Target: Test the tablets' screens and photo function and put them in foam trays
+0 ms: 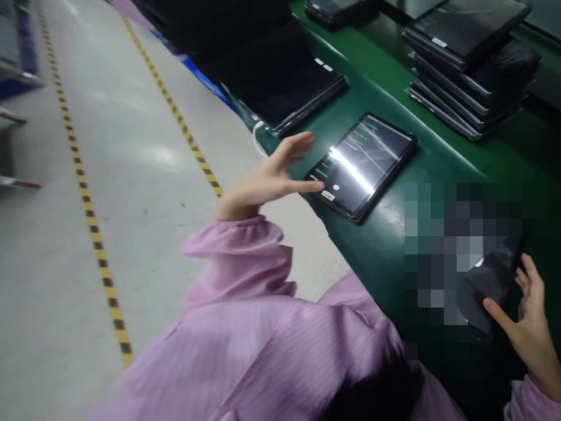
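Note:
My left hand (276,175) is at the table's front edge, its thumb and fingers spread apart with nothing between them. Its thumb tip overlaps the near left corner of a black tablet (372,158); whether they touch I cannot tell. That tablet lies flat, screen up, lit with green lines of text and a bright glare. At the lower right, my right hand (526,310) grips the side of a second dark tablet (495,275), thumb on its face and fingers around its edge. A blurred block pattern hides much of this second tablet.
Stacked tablets (473,76) rise at the back right of the green table (390,216). More dark flat devices (280,82) lie at the far left end, beside a white cable (258,137). Yellow-and-black tape (175,111) marks the pale floor on the left.

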A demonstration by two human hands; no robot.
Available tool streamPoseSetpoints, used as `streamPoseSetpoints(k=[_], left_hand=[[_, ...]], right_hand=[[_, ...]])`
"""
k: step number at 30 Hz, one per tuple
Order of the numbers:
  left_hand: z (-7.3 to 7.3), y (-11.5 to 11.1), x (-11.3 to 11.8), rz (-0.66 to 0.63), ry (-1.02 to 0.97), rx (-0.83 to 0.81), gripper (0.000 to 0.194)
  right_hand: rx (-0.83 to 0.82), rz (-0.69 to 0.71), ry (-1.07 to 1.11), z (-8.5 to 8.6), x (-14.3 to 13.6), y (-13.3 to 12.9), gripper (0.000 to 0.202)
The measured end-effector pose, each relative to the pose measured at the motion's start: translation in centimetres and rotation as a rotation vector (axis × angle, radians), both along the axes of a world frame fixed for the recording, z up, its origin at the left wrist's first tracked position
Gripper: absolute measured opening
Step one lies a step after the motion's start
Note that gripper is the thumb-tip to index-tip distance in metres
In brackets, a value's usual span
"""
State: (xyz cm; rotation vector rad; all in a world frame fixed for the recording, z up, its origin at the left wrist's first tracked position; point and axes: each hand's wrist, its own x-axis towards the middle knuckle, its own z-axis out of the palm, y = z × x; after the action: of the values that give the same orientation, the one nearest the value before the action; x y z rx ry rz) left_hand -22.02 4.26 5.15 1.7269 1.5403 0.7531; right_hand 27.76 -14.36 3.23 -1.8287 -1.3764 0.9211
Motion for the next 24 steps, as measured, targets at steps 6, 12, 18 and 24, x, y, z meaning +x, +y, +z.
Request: streamPoseSetpoints(k=[6,12,18,24], left_hand=[[-3.8,2.0,-2.1,-0.059,0.002,-0.244,0.149],[-3.7,5.1,1.2,0.097,-0.091,-0.165,0.122],[-4.0,5.4,3.0,0.038,-0.167,-0.125,0.095],[-3.5,2.8,3.4,-0.18,-0.112,-0.244,0.128]], right_hand=[[0.003,-0.025,0.026,0.5,-0.2,0.3,0.106],[0.049,-0.115,0.081,0.2,-0.1,1.2,0.094],[0.004,-0.145,0.025,0.3,0.8,1.4,0.102],[-0.04,0.139,-0.236,1.2,-0.4,-0.2,0.142]])
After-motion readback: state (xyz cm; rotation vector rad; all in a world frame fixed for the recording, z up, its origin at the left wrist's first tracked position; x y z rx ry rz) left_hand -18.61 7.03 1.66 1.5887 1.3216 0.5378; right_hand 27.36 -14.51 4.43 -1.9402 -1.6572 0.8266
